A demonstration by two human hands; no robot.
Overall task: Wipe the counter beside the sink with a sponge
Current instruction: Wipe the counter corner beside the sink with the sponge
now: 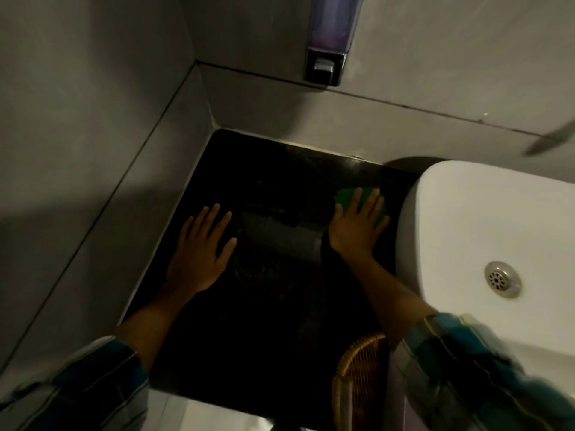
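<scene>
A black counter (273, 321) fills the corner between grey tiled walls and a white sink (485, 231) on the right. My right hand (356, 225) lies flat, fingers spread, pressing a green sponge (347, 194) onto the counter right beside the sink's left wall. Only the sponge's far edge and right side show past my fingers. My left hand (202, 253) rests flat on the counter's left part, fingers apart, holding nothing. A paler wet streak runs across the counter between the two hands.
A soap dispenser (329, 38) hangs on the back wall above the counter. A woven wicker basket (357, 381) stands at the counter's near right edge, beside the sink. The sink's metal drain (501, 279) is visible. A tap spout (550, 141) blurs at the far right.
</scene>
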